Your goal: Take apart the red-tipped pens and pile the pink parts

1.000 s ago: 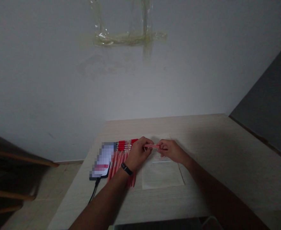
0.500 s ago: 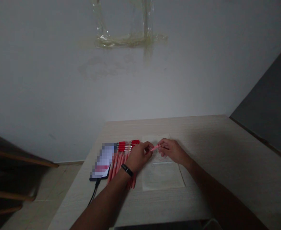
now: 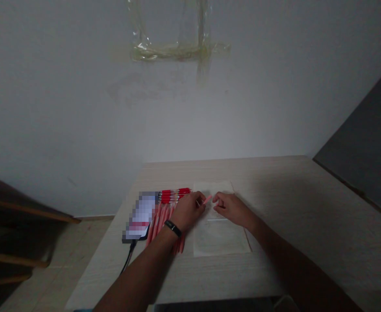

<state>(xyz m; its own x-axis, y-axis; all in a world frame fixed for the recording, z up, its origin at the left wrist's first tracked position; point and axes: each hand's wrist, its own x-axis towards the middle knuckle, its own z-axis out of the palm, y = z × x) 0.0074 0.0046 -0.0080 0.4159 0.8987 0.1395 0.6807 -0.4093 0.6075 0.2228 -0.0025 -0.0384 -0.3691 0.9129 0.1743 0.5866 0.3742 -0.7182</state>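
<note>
1. At the lower left of the frame, dark furniture with wooden bars is seen, and beside it a strip of pale floor is shown.
2. Into the lower middle now, where a pale table is spread, and on its left side a phone is laid, its screen blurred into blocks; a black cable is joined to its near end.
3. Just right of the phone, a row of pink pens is lined up, partly covered by the left forearm; above them, red-and-clear pens are laid sideways.
4. High above, at the top of the frame, yellowed tape is stuck to the grey wall.
5. And here, near the centre, is the left hand, a black band worn at its wrist: a slim pink piece is pinched between its fingertips, tilted up to the right, above a pale sheet laid on the table.
6. Just right of that piece, the right hand is held over the sheet, fingers curled, thumb and forefinger kept narrowly apart; whether anything small is gripped there cannot be told.
7. At the far right, a dark grey surface is bounded by a slanting edge.
</note>
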